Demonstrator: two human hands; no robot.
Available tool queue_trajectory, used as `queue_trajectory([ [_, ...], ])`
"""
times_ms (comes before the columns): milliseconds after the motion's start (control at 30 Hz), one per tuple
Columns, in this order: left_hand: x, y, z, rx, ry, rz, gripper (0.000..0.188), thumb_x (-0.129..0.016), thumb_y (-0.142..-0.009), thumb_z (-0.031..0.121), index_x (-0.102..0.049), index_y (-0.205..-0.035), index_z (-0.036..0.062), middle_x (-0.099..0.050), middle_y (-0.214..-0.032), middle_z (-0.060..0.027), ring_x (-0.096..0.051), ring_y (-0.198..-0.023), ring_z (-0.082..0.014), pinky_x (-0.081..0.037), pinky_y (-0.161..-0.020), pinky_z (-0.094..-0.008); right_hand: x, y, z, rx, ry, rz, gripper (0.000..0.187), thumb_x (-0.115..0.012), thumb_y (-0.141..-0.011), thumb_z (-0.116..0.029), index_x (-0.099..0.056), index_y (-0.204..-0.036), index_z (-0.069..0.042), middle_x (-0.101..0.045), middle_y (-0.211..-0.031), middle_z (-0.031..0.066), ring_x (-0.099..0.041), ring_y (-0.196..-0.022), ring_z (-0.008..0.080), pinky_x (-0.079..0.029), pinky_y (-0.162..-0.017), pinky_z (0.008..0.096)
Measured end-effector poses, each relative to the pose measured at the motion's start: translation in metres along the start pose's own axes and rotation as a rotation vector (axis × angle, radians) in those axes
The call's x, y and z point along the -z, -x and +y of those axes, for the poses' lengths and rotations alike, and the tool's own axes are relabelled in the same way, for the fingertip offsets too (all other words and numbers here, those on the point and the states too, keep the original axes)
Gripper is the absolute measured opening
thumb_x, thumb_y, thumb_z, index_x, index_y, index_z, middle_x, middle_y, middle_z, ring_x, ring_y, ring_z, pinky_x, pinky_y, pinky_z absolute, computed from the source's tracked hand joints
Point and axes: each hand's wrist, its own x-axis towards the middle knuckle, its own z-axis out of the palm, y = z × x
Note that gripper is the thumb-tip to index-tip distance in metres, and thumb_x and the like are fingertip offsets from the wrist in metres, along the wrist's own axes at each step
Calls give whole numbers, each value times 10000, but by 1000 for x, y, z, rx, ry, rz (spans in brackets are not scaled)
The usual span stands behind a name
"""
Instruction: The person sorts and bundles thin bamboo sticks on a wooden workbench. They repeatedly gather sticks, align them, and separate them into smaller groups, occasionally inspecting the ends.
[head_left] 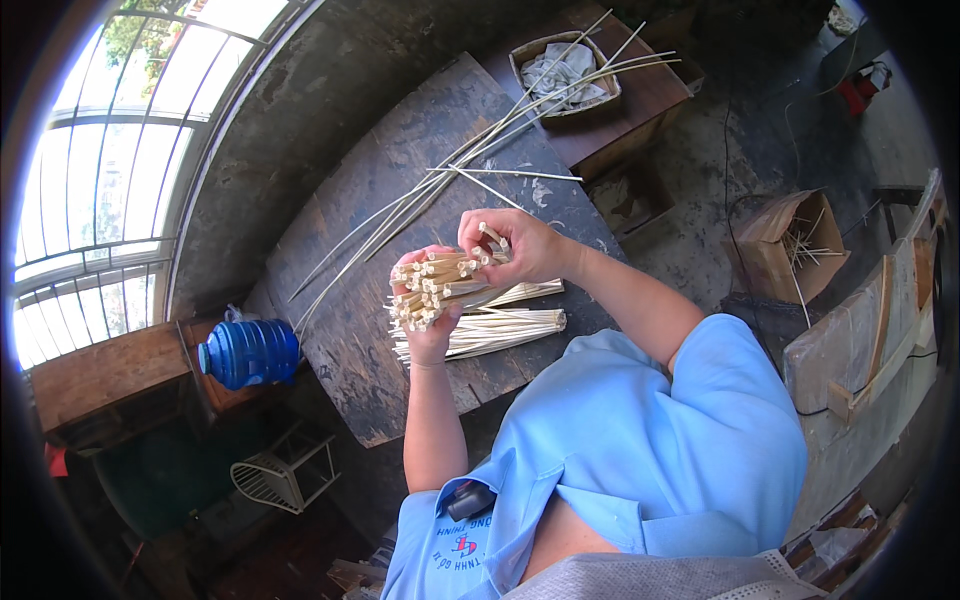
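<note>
My left hand (432, 340) is wrapped around a thick bundle of pale cane sticks (428, 290), their cut ends facing up. At the bundle's right edge, my right hand (522, 245) has its fingers curled around a few thin stick ends (490, 236) that stand out from the rest. The lower part of the held bundle is hidden by my hands. Just beyond my left wrist, a second pile of cut sticks (510, 333) lies on the dark, worn table (380, 400).
Long uncut canes (410, 207) cross the table toward a box of crumpled cloth (565, 75). A blue water jug (252, 353) stands left, near a barred window (110, 180). A white chair (275, 480) is lower left. Right, a cardboard box (785, 250) holds stick scraps.
</note>
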Motion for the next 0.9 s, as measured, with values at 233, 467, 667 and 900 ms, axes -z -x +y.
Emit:
queue_trajectory([
  [233,-1,-1,-2,-10,-3,-11,851,-916,-735,310,-422,-1390,84,-567,-1305,-147,-558,-1233,-258,-469,-1065,-431,4,5,11,-72,-42,45,271,-802,-807,-106,-561,-929,-92,-502,-813,-25,-463,-732,73,-417,-693,249],
  [467,1,3,-1,15,-5,28,842,-910,-744,288,-418,-1396,84,-556,-1320,-141,-551,-1246,-258,-465,-1074,-425,-2,-3,-5,-52,154,62,462,-847,-796,-136,-644,-1209,-95,-504,-788,-42,-472,-722,62,-419,-684,249],
  [667,-4,1,2,10,13,5,841,-900,-758,290,-410,-1407,75,-550,-1336,-129,-550,-1237,-243,-462,-1065,-417,1,-3,11,93,184,135,412,-829,-818,-140,-636,-1179,-93,-544,-814,-21,-512,-737,77,-442,-705,252],
  [900,7,3,-4,-66,-142,25,733,-863,-780,336,-511,-1358,56,-497,-1347,-118,-547,-1215,-240,-444,-1059,-411,0,-4,-11,-163,61,19,326,-797,-836,-145,-629,-1097,-47,-614,-931,26,-585,-864,112,-493,-796,300],
])
